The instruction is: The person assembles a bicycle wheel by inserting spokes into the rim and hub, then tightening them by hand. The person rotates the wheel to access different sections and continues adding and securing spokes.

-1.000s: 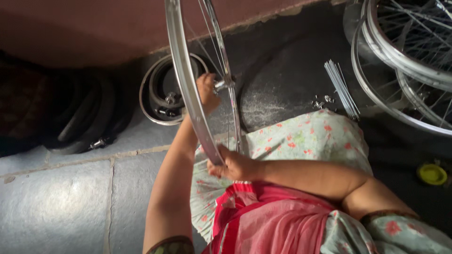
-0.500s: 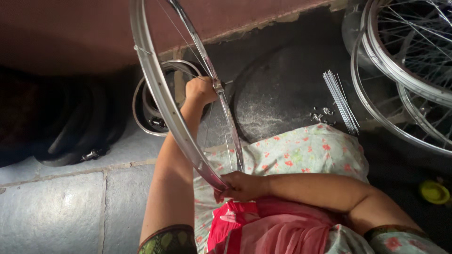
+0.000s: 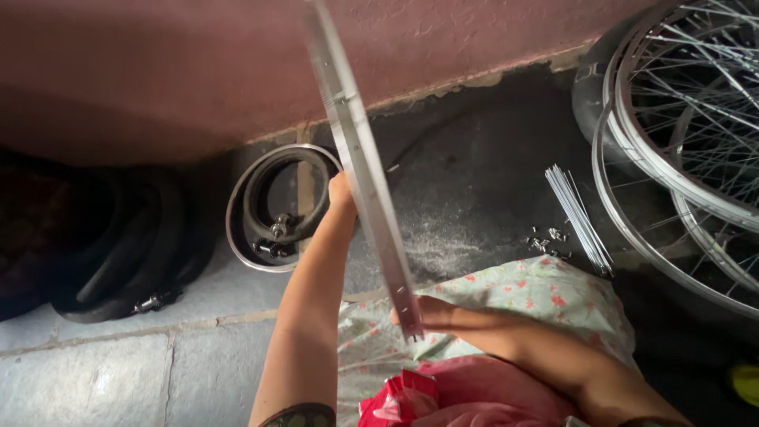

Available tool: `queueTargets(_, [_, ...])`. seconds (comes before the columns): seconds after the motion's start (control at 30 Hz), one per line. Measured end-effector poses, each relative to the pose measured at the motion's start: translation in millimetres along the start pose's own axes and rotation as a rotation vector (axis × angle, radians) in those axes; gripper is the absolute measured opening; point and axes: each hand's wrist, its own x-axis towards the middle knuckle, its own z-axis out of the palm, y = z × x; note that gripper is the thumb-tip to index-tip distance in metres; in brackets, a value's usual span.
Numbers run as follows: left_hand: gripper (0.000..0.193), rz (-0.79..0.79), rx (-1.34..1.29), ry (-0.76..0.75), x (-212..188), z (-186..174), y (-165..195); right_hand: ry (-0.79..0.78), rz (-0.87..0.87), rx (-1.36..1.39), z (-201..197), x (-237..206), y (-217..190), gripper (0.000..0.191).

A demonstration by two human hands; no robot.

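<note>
A shiny bare bicycle wheel rim [image 3: 360, 162] stands edge-on in front of me, running from the top of the view down to my lap. My left hand [image 3: 341, 192] reaches up behind the rim and is partly hidden by it; whether it grips anything cannot be seen. My right hand [image 3: 431, 315] holds the rim's lower end over my floral-clothed knee [image 3: 545, 296].
A small wheel with a tyre and hub [image 3: 273, 209] lies against the red wall. Black tyres [image 3: 118, 245] pile up at left. A bundle of loose spokes [image 3: 581, 213] and small nipples [image 3: 545, 237] lie on the dark mat. Spoked wheels [image 3: 688, 134] stack at right.
The rim has turned to face me edge-on and shifted right. My left hand has slid behind it, and the view has tilted a little.
</note>
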Motion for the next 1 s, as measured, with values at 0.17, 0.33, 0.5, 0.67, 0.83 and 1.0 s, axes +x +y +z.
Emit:
queueTargets(0.17, [0.029,0.044,-0.203,0.108,-12.4,14.5,-44.9,0.047,0.040,-0.311,-26.8,3.8,-16.6,0.044])
queueTargets(0.33, [0.028,0.053,-0.146,0.137,-25.8,7.0,-59.2,0.759,0.348,0.147,-129.7,56.0,-87.3,0.026])
queueTargets(0.5, [0.027,0.128,-0.686,0.206,-58.9,-11.4,-33.4,0.460,0.075,0.938,-228.3,128.7,-176.2,0.076])
queueTargets(0.67, [0.026,0.228,-0.965,0.248,-74.0,-23.3,-29.5,0.220,0.185,1.119,-261.0,159.0,-232.0,0.074])
queueTargets(0.83, [0.025,0.192,-0.459,0.106,-69.7,-0.7,-45.9,0.084,0.061,0.837,-255.7,117.5,-250.4,0.073])
queueTargets(1.0, [0.024,0.637,0.919,-0.200,-11.4,-8.9,-20.9,-0.012,0.187,0.755,-216.9,70.8,-232.3,0.064])
